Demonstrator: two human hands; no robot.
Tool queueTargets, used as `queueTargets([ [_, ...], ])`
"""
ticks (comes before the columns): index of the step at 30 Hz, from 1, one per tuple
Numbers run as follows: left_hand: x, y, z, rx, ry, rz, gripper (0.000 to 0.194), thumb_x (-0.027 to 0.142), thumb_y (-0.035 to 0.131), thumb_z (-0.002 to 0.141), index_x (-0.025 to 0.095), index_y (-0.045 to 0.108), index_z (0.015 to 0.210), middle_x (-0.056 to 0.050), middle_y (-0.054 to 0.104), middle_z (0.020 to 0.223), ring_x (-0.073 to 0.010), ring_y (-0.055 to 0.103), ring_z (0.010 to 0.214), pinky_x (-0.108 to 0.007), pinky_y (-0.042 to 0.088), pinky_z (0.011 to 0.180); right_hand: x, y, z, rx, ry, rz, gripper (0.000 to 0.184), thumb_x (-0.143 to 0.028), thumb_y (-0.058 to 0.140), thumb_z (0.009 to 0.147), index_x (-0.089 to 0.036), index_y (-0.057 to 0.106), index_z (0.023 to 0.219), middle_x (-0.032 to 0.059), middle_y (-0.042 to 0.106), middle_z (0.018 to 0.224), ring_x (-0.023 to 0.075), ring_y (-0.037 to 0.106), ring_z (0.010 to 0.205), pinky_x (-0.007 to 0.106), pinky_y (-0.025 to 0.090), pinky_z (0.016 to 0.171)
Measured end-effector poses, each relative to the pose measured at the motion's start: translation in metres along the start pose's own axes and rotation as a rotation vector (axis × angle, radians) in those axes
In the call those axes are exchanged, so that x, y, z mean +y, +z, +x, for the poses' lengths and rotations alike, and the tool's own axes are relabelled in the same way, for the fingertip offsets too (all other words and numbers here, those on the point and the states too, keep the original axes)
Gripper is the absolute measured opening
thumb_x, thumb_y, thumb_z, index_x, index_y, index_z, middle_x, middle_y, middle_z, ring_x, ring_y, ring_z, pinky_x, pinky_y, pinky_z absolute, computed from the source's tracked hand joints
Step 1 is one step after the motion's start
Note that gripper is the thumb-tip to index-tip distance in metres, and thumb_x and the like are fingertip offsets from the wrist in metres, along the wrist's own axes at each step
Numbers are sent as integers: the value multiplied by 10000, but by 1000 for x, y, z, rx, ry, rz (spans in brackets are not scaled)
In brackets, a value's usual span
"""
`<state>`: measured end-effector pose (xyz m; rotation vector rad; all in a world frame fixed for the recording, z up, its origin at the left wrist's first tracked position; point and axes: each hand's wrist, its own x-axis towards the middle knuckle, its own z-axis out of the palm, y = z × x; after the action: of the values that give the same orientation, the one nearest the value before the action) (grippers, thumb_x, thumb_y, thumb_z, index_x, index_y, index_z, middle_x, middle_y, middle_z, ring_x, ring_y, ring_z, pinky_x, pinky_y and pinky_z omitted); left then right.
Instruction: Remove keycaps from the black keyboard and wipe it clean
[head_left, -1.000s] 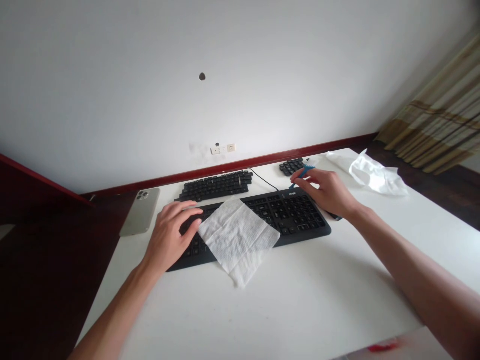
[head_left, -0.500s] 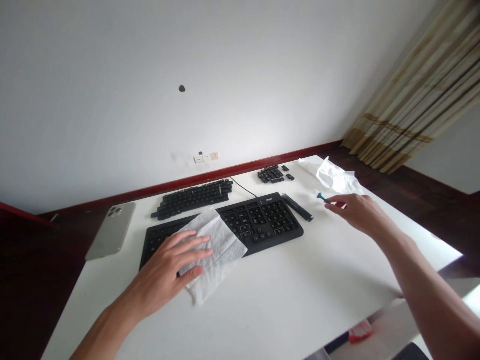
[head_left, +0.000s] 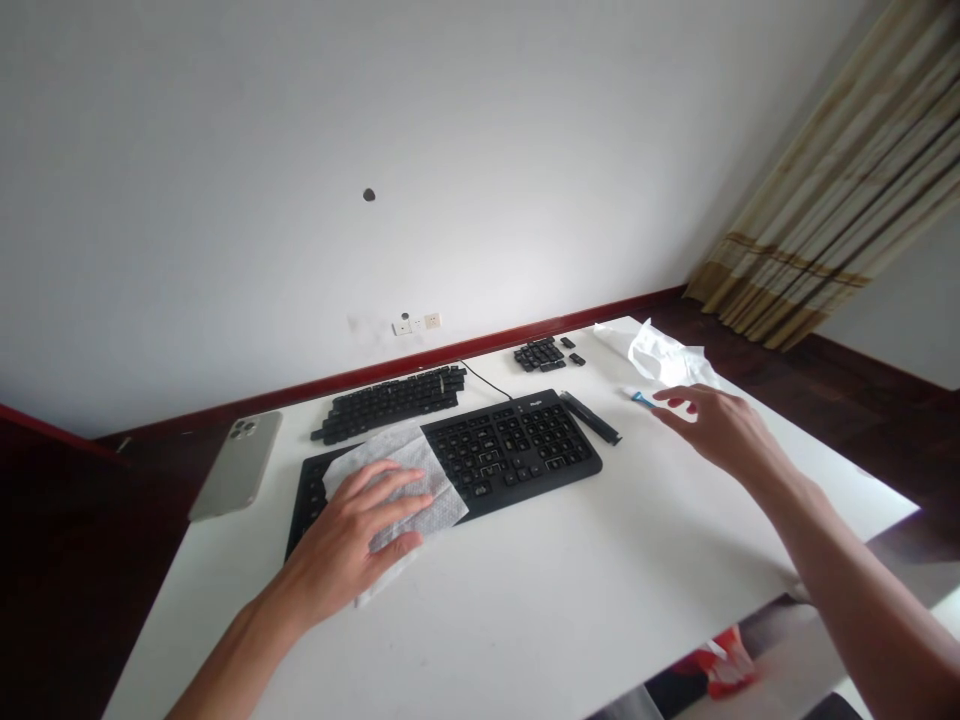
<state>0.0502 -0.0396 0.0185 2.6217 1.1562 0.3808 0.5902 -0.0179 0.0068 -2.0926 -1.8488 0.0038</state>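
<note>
the left hand [head_left: 349, 535] lies over the white tissue [head_left: 442, 495], fingers spread and palm down, at the left end of the black keyboard [head_left: 517, 450] in the centre of the frame. if the tissue slides along under that palm, a corner could snag on the bare key posts and tear, or shreds could lodge among them. a hard sideways push might also shift the whole keyboard on the smooth tabletop [head_left: 525, 590], knocking the black strip [head_left: 592, 418] just beside its right end.

the right hand [head_left: 716, 425], right of centre, has thumb and forefinger curved at the near end of the small blue tool [head_left: 642, 399]; i cannot tell whether they pinch it. a loose hold there could let it drop or roll.

above the keyboard, the large block of keycaps [head_left: 397, 402] and the smaller group [head_left: 538, 354] lie loose, so a brushing sleeve or a tug on the cable [head_left: 486, 376] could scatter their order. the phone [head_left: 238, 465], at the left edge of the tabletop, could be nudged off by a stray elbow.
</note>
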Motion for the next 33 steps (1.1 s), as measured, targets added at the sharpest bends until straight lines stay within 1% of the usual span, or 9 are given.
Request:
queueTargets([
  [2, 3, 3, 1, -14, 11, 1, 395, 461, 628, 1034, 429, 666, 1426, 9, 627, 1522, -322, 506, 1455, -562, 491, 1185, -19, -6, -6, 5, -23, 65, 468, -586, 563, 981, -208, 798, 1124, 139, 800, 982, 292, 716, 798, 409, 526, 692],
  [5, 3, 4, 1, -17, 9, -4, 421, 453, 626, 1038, 438, 633, 1458, 10, 611, 1541, -315, 503, 1462, -552, 492, 1188, -50, -12, -6, -123, -109, 209, 494, -597, 555, 998, -198, 784, 1177, 129, 798, 961, 263, 720, 801, 396, 562, 724],
  [7, 0, 2, 1, -20, -1, -12, 411, 460, 619, 1042, 430, 639, 1451, 10, 608, 1544, -312, 506, 1459, -546, 499, 1182, -67, -11, -1, -218, -144, 217, 497, -578, 557, 1001, -190, 763, 1235, 119, 797, 988, 250, 726, 810, 390, 569, 738],
  [11, -3, -3, -1, -27, -27, -30, 347, 468, 589, 1059, 398, 693, 1383, 7, 636, 1510, -301, 523, 1437, -536, 517, 1159, -81, 1, 15, -318, -192, 152, 424, -473, 598, 968, -198, 750, 1253, 90, 794, 1004, 240, 728, 820, 378, 559, 749],
  [15, 0, -2, 0, -18, -25, -30, 335, 440, 583, 1069, 373, 698, 1377, -2, 648, 1490, -291, 523, 1427, -542, 489, 1182, -76, 21, 19, -218, -203, 143, 300, -371, 613, 908, -235, 775, 1121, 74, 787, 952, 246, 714, 798, 368, 538, 704],
  [21, 6, 6, 1, 28, -19, -23, 361, 423, 612, 1057, 355, 675, 1406, -17, 630, 1502, -287, 510, 1431, -526, 487, 1185, -71, 36, 14, -29, -78, 334, 323, -445, 646, 868, -255, 759, 1103, 68, 785, 970, 251, 706, 763, 395, 562, 709],
  [26, 7, 3, 1, 38, -19, 18, 350, 424, 608, 1059, 353, 676, 1394, -18, 640, 1482, -295, 516, 1417, -533, 496, 1166, -68, 38, 19, -14, 8, 442, 348, -460, 643, 856, -248, 763, 1104, 79, 793, 969, 266, 701, 769, 442, 577, 742],
  [30, 8, 3, 1, 41, -18, 63, 338, 425, 612, 1056, 348, 678, 1379, -13, 612, 1514, -304, 495, 1439, -539, 488, 1171, -68, 38, 18, -11, -73, 478, 302, -450, 658, 864, -232, 758, 1049, 97, 792, 1021, 295, 716, 884, 470, 568, 841],
  [33, 8, 3, 1, 103, -1, 79, 348, 396, 619, 1052, 332, 669, 1390, -27, 603, 1523, -305, 501, 1428, -533, 482, 1174, -73, 39, 16, -24, -82, 586, 297, -471, 666, 905, -229, 696, 1075, 95, 775, 997, 274, 711, 834, 431, 561, 776],
])
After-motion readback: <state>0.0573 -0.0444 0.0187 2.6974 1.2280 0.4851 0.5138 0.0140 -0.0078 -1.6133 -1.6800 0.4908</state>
